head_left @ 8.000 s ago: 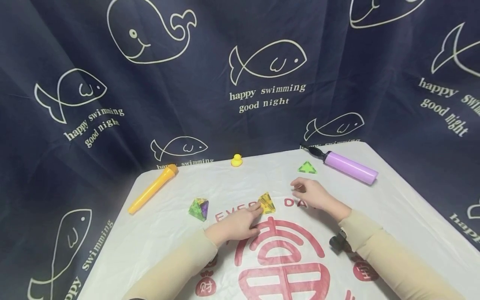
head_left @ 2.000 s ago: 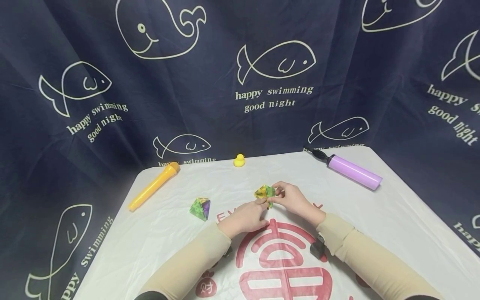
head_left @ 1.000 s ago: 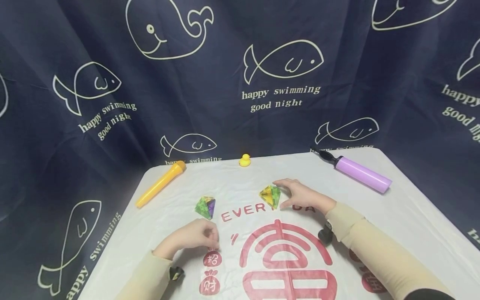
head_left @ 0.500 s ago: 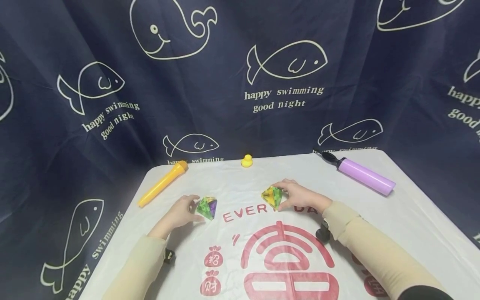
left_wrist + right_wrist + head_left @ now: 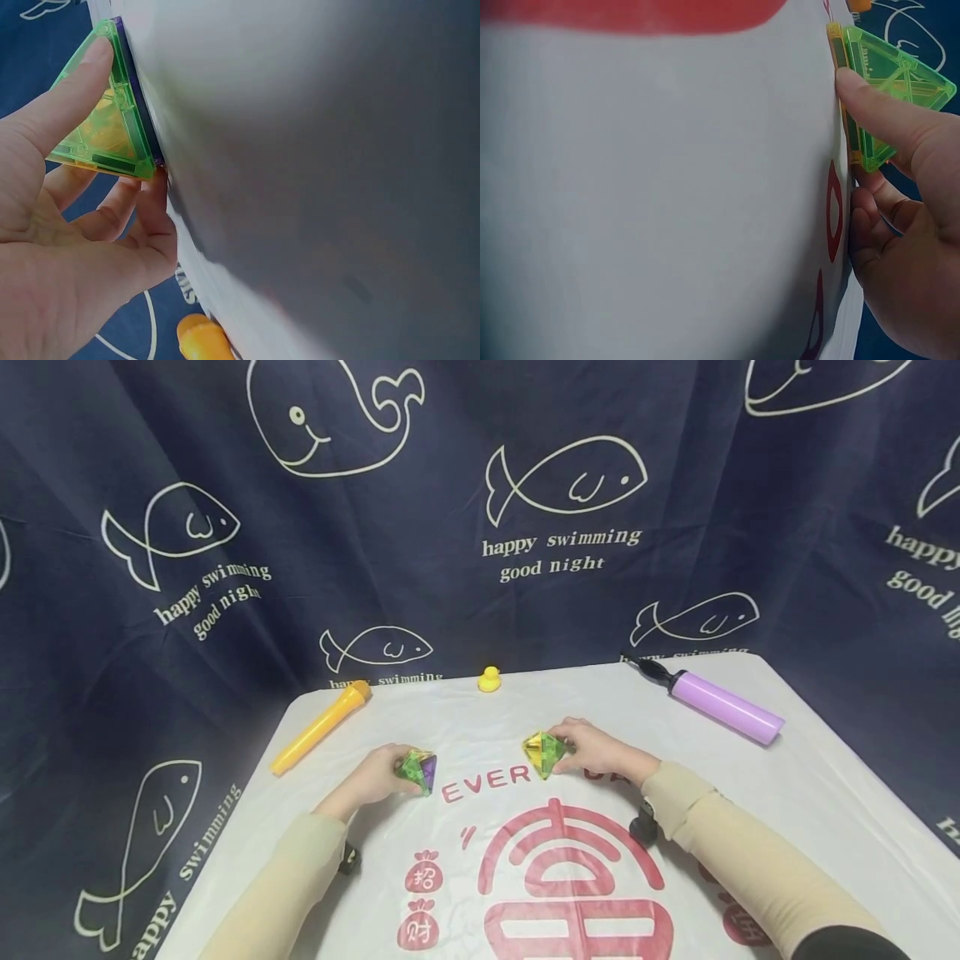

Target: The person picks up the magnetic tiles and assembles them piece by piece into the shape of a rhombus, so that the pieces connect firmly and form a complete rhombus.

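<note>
On the white table two small pyramids of see-through magnetic tiles stand a short way apart. My left hand (image 5: 375, 774) grips the left magnetic-tile pyramid (image 5: 422, 770), which shows green, purple and some yellow. In the left wrist view the thumb lies on its green face (image 5: 112, 131), with the fingers at its other side. My right hand (image 5: 596, 748) pinches the yellow and green magnetic-tile pyramid (image 5: 542, 755) from its right. The right wrist view has the thumb by the yellow edge and the fingers under the green tile (image 5: 907, 79).
A yellow rubber duck (image 5: 489, 679) sits at the table's back edge. To the left lies an orange toy microphone (image 5: 321, 728). A purple hand pump (image 5: 726, 707) with a black end lies at the back right. A dark curtain (image 5: 450, 510) hangs behind the table.
The loose green triangle has joined the yellow tiles, by my right hand. My left hand has left them, moved left and taken hold of the green and purple pyramid.
</note>
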`<state>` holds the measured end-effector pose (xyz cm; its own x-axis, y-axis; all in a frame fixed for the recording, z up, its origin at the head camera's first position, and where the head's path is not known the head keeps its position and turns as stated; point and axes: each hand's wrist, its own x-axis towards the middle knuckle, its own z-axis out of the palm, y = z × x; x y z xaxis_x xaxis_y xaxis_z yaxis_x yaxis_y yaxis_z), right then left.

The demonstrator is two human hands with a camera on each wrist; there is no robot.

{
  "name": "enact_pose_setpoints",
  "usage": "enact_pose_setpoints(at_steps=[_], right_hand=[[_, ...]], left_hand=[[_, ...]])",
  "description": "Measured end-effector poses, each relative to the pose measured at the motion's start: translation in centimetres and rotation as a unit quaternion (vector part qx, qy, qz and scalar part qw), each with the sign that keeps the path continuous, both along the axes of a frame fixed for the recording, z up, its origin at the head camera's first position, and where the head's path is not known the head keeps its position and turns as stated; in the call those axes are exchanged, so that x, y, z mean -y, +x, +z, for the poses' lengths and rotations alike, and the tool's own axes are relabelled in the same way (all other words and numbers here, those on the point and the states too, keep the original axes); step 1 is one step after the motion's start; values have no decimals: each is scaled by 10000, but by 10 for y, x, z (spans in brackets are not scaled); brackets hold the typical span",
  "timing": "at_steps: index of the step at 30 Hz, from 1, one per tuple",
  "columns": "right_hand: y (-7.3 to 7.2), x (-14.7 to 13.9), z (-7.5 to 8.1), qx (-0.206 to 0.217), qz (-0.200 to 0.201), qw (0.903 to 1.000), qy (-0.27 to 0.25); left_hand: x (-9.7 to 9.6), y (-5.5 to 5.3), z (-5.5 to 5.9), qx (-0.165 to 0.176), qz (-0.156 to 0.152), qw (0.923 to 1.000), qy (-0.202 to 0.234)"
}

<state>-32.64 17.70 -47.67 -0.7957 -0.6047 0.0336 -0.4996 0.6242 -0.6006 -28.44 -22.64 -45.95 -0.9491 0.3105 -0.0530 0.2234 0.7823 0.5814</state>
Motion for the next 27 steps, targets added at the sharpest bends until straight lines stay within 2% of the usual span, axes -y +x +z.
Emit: enact_pose_setpoints(at_steps=[9,17,22,27], right_hand=[[4,-2,0,143,-264,9995,-95],[7,-2,1,61,-374,9992,-107],[9,-3,4,-29,-422,9989,-181],[10,-3,4,-76,-424,9989,-168]], left_hand=[[-31,-10,-2,-102,-372,9989,248],[-65,-15,-1,-39,-363,9991,195],[-87,-22,0,-153,-302,9993,160],[-105,-27,0,-14,-373,9991,219]])
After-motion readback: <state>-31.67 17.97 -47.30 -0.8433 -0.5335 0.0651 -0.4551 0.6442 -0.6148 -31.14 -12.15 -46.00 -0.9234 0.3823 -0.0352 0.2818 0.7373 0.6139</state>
